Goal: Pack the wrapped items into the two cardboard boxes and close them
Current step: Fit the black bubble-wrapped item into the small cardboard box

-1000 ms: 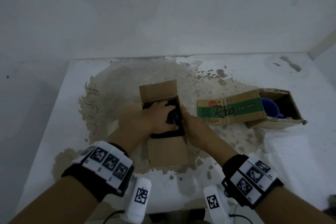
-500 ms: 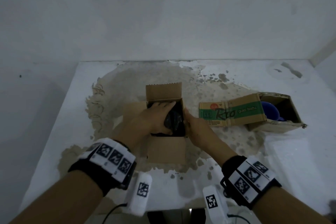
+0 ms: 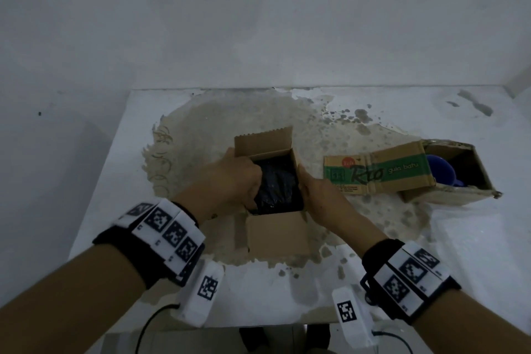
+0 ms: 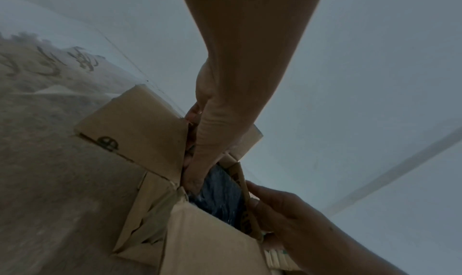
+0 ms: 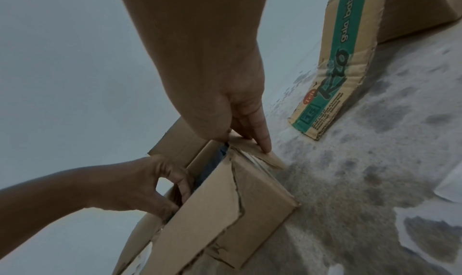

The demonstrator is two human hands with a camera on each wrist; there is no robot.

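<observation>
Here left hand [image 3: 235, 178] grips wrapped item [image 3: 277, 187] | right hand [image 3: 316, 195] flat against box [image 3: 275, 234]

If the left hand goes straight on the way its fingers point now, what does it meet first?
Probably the black wrapped item inside the small cardboard box: the left hand points down into it, though depth is unclear.

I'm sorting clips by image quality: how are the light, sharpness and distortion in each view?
Head view: dim, bluish, flat light; table edges bow from the wide lens; black wrapped item in the small cardboard box shows little detail. Left wrist view: soft and hazy, left hand stretched by the lens. Right wrist view: sharper, the print on the green-labelled box is partly legible; right hand elongated.
</observation>
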